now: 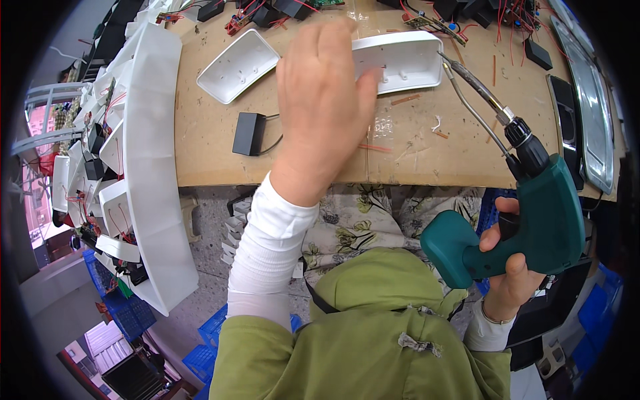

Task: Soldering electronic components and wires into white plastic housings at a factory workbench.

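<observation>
My left hand (323, 107) reaches over the work table, its fingers bent down with their tips out of sight. Its thumb overlaps the inside of a shallow white plastic housing (410, 67) and hides that housing's left end. What the fingers hold, if anything, is hidden. A cable from a small black box (248, 134) runs under this hand. My right hand (510, 273) grips a teal soldering gun (550, 217) by its handle, fingers around it by the black trigger. The hot tip and a thin metal tube point at the housing's right edge; contact cannot be made out.
A second white housing (239, 67) lies on the cardboard-covered table (220, 163). Circuit boards with red wires (437, 23) line the far edge. To the left stands a white bin (157, 167) with housings and wired parts. At right are a black device (565, 120) and a clear-covered tray (590, 100).
</observation>
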A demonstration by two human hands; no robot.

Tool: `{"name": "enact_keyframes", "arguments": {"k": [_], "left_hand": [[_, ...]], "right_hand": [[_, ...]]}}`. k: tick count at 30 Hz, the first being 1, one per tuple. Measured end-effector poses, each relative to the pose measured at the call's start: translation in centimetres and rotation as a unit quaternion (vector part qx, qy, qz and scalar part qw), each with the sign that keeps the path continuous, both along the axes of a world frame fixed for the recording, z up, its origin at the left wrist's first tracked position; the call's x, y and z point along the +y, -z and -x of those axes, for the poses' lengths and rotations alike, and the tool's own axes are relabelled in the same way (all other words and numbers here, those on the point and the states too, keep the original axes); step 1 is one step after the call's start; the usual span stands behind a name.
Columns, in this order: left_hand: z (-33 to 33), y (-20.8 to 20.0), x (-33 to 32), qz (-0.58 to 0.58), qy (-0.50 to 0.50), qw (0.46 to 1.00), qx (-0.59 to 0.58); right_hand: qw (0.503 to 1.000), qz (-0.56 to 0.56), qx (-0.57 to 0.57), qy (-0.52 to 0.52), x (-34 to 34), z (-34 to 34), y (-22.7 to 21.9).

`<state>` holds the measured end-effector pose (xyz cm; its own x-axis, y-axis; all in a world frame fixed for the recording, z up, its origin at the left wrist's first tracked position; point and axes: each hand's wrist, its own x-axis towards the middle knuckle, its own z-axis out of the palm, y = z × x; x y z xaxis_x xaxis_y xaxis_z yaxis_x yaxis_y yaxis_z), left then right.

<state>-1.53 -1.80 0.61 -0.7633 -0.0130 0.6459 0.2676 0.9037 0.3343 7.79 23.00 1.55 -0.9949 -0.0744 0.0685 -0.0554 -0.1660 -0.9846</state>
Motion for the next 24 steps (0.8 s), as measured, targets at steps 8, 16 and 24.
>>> {"name": "enact_keyframes", "arguments": {"k": [8,16,24], "left_hand": [[1.5,-0.9,-1.5,-0.078,0.036,0.981,-0.171],[2.0,-1.6,-1.4,-0.071,0.042,0.970,-0.228],[1.7,-1.3,-1.0,-0.032,0.039,0.980,-0.192]], "right_hand": [[1.000,0.011,0.004,-0.004,0.9,0.0,0.0],[0.998,0.053,-0.002,-0.022,1.4,0.1,0.3],[0.998,0.055,0.006,-0.030,1.4,-0.1,0.3]]}}
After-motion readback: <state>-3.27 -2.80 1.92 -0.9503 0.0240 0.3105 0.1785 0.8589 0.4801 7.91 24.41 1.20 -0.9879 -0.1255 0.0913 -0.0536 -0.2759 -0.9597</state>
